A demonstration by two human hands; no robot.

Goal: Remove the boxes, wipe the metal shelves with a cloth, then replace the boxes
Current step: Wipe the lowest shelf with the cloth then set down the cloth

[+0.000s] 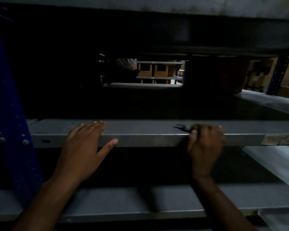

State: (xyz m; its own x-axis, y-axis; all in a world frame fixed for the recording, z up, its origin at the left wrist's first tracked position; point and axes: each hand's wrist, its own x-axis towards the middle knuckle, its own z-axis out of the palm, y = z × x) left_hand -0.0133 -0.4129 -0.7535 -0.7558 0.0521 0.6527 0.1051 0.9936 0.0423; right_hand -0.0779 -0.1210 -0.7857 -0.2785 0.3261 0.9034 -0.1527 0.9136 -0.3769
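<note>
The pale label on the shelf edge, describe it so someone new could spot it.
Start at the grey metal shelf that both hands rest on. Follow its front edge past the right hand to the pale label. It is the only light, worn patch on that plain grey lip.

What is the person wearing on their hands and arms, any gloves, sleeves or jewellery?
Nothing shows. The left hand and right hand are bare, without gloves, rings or a watch. Both forearms are uncovered to the picture's bottom edge, so no sleeve is in view.
</note>
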